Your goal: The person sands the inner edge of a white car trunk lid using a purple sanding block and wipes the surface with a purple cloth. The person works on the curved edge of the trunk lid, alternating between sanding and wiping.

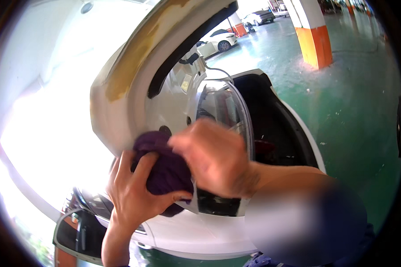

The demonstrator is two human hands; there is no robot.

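Observation:
A bunched dark purple cloth (165, 171) lies against a white car panel, below a raised panel (120, 102) with a yellow-brown patch. My left hand (136, 189) grips it from the left, with fingers over its top and the thumb along its lower edge. To the right, my right hand (214, 155) is closed like a fist and slightly blurred by motion. Its fingertips meet the cloth's upper right edge. Whatever lies inside that fist is hidden. Next to it is a curved clear window (218, 100) with a pale rim.
Right of the hands, a dark open compartment (276, 120) sits within the white bodywork. A side mirror (78, 233) juts out at lower left. Farther off stand an orange-and-white pillar (314, 42) and a parked white car (218, 41) on the green floor (356, 107).

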